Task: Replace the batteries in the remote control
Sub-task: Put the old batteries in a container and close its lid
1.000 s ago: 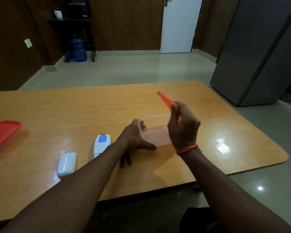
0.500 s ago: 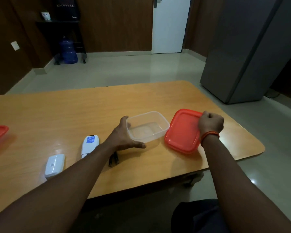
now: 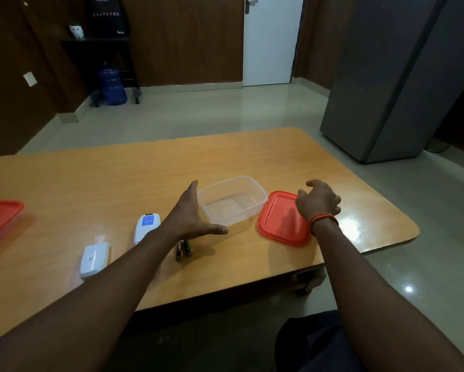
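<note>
A white remote control (image 3: 146, 229) lies on the wooden table (image 3: 91, 183), with its white battery cover (image 3: 94, 259) to its left. Two dark batteries (image 3: 183, 248) lie side by side under my left wrist. My left hand (image 3: 191, 214) is spread open against the left side of a clear plastic container (image 3: 233, 204) that looks empty. The container's red lid (image 3: 282, 220) lies flat to its right. My right hand (image 3: 318, 201) hovers over the lid's right edge, fingers loosely curled and holding nothing.
Another red-lidded container (image 3: 0, 220) sits at the table's far left edge. A grey cabinet (image 3: 402, 76) stands on the floor to the right. The near table edge runs just below the batteries.
My right hand carried the red lid down, laid it flat right of the container and let go of it. My left hand stayed at the container and its fingers spread wider.
</note>
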